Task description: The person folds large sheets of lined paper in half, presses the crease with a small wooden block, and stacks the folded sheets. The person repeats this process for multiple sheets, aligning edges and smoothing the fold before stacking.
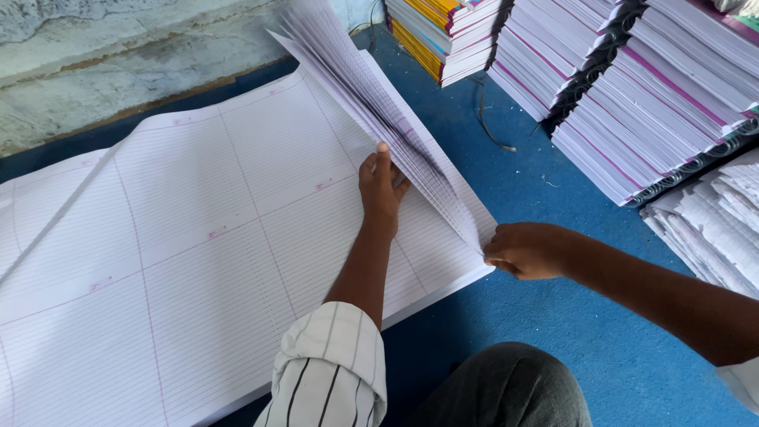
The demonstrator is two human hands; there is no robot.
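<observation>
A large stack of ruled sheets (198, 253), printed with faint purple lines and margins, lies flat on the blue floor (569, 316) and covers most of its left side, reaching close to the pale wall (95, 63) at the far edge. Along the stack's right edge a thick bunch of lifted sheets (371, 95) stands fanned upward, its free ends pointing toward the far edge. The left hand (381, 188) rests under that fan, palm against the flat paper, fingers stretched out and thumb raised against the lifted bunch; its striped sleeve (328, 372) shows at the near edge. The right hand (526, 251) is closed in a pinch on the lower corner of the fanned sheets, at the near right corner of the stack. A dark trouser knee (506, 387) sits at the near edge between the arms. On the right side of the floor, well apart from the hands, stand piles of bound notebooks (656, 103) with white page edges and pink covers, more piles with yellow covers (443, 32) at the far edge, and loose folded paper bundles (711, 229) toward the right edge.
</observation>
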